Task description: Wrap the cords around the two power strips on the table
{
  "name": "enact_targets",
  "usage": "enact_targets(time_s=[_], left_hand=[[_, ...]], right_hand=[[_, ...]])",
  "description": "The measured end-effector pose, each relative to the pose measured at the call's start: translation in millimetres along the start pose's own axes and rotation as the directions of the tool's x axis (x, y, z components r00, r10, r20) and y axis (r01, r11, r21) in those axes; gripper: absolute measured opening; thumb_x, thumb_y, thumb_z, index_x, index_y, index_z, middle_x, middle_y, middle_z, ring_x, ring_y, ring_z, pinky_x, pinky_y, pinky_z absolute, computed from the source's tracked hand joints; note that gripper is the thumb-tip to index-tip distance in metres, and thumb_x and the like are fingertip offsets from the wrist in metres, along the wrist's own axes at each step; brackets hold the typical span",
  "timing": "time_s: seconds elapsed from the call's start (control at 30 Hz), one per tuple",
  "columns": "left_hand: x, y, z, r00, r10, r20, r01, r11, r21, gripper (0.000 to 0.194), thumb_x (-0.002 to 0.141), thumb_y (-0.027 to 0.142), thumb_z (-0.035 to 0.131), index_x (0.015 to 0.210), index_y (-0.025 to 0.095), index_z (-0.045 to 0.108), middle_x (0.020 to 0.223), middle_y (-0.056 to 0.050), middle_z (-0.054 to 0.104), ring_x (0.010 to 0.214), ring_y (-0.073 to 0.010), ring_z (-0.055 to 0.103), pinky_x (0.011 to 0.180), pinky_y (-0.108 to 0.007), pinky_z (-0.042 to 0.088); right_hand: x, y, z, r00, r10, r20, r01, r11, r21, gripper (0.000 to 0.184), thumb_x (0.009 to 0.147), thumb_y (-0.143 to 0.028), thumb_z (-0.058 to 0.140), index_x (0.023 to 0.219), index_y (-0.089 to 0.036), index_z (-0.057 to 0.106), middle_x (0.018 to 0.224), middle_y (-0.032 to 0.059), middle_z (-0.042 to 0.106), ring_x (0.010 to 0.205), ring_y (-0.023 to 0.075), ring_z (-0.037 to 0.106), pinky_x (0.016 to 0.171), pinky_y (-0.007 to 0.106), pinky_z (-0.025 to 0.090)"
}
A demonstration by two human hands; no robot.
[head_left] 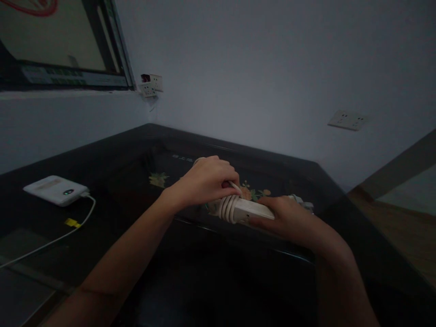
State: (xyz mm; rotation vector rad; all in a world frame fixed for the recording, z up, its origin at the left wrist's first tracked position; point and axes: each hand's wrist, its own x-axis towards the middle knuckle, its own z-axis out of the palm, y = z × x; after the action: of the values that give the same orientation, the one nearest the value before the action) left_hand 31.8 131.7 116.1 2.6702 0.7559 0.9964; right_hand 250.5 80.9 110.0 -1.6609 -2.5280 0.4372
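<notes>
A white power strip (254,210) is held above the dark tabletop, tilted slightly down to the right. Its white cord (229,209) is wound in several turns around the strip's left part. My right hand (286,215) grips the strip's right part, thumb on top and fingers beneath. My left hand (216,179) is closed, pinching a length of the cord just above the coils. Some pale part shows behind the left knuckles, too covered to make out. Past the right hand, a whitish piece sticks out at the strip's far end.
The glossy dark table (204,272) has flower prints. On its left lies a white power bank (56,190) with a white cable (89,213) and a yellow tag (72,223). Wall sockets (348,120) are at right; others (150,86) hang loose near the window (61,45).
</notes>
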Motion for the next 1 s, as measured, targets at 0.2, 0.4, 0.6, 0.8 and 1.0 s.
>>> enact_targets(time_s=[0.2, 0.4, 0.6, 0.8, 1.0], left_hand=[[1.2, 7.7, 3.8, 0.996, 0.046, -0.079, -0.006, 0.898, 0.440, 0.024, 0.089, 0.034, 0.052, 0.080, 0.017, 0.067, 0.072, -0.001, 0.065, 0.069, -0.0142, 0.057, 0.063, -0.025, 0.036], [-1.9, 16.2, 4.7, 0.977, -0.003, -0.213, 0.063, 0.959, 0.275, 0.026, 0.093, 0.027, 0.042, 0.098, 0.016, 0.066, 0.090, -0.004, 0.070, 0.079, -0.0144, 0.063, 0.069, -0.025, 0.045], [-1.6, 28.8, 10.2, 0.946, -0.112, -0.303, 0.113, 0.993, -0.015, 0.029, 0.093, 0.025, 0.040, 0.105, 0.015, 0.064, 0.094, -0.007, 0.070, 0.083, -0.0159, 0.063, 0.074, -0.028, 0.047], [0.4, 36.2, 6.6, 0.934, -0.333, -0.129, 0.218, 0.817, -0.534, 0.037, 0.094, 0.035, 0.036, 0.082, 0.013, 0.064, 0.054, 0.004, 0.045, 0.050, -0.0081, 0.040, 0.050, -0.021, 0.031], [-1.7, 36.6, 7.4, 0.947, -0.189, 0.259, 0.311, 0.335, -0.890, 0.030, 0.092, 0.036, 0.043, 0.089, 0.013, 0.061, 0.051, 0.007, 0.036, 0.043, -0.0052, 0.025, 0.042, -0.019, 0.018]], right_hand=[[5.7, 7.8, -5.5, 0.969, 0.078, -0.233, -0.067, 0.996, 0.053, 0.023, 0.079, -0.041, 0.058, 0.081, -0.021, 0.069, 0.063, 0.0010, 0.066, 0.054, 0.0152, 0.058, 0.049, 0.023, 0.032], [7.7, 6.6, -4.9, 0.875, 0.178, -0.450, -0.086, 0.972, 0.217, 0.032, 0.077, -0.048, 0.058, 0.085, -0.019, 0.071, 0.066, 0.0033, 0.068, 0.059, 0.0183, 0.061, 0.050, 0.025, 0.035], [5.4, 1.7, -7.7, 0.811, 0.264, -0.523, -0.045, 0.918, 0.393, 0.038, 0.075, -0.051, 0.059, 0.088, -0.018, 0.070, 0.073, 0.0039, 0.070, 0.063, 0.0189, 0.062, 0.054, 0.028, 0.042], [0.6, 5.7, -11.6, 0.768, 0.339, -0.543, -0.009, 0.854, 0.521, 0.038, 0.075, -0.050, 0.062, 0.093, -0.018, 0.070, 0.078, 0.0045, 0.070, 0.070, 0.0207, 0.063, 0.058, 0.030, 0.046], [-3.0, 7.7, -13.3, 0.759, 0.351, -0.549, 0.067, 0.796, 0.602, 0.040, 0.073, -0.050, 0.065, 0.094, -0.016, 0.070, 0.077, 0.0044, 0.069, 0.067, 0.0188, 0.061, 0.053, 0.026, 0.045]])
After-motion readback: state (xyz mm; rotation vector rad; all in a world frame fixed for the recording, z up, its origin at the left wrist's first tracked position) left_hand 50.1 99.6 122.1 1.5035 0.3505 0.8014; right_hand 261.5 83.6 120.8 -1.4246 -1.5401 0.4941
